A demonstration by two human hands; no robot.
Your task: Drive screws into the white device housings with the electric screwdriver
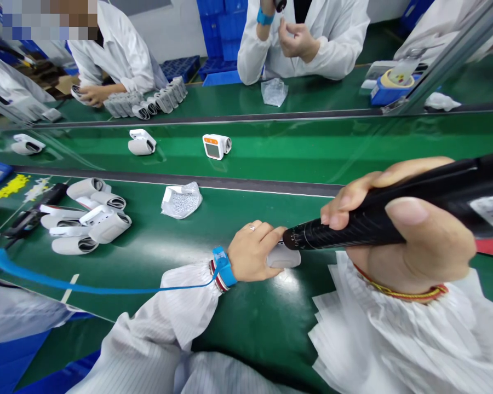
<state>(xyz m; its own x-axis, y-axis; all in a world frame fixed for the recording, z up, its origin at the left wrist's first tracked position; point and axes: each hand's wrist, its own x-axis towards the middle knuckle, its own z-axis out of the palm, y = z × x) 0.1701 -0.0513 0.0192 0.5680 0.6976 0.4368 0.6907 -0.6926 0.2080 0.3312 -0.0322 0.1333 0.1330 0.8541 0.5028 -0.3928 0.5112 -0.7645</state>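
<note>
My left hand, fingers partly curled, holds a white device on the belt's near side. My right hand grips a black driver, tip at the device. Work appears unfinished here; three units occupy the belt.

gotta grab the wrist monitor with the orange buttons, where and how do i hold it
Come from above and grip across the casing and cuff together: the wrist monitor stands upright, and its rolled cuff juts out behind and to the right. Thumb low on the front would likely miss the orange buttons along the top.
</note>
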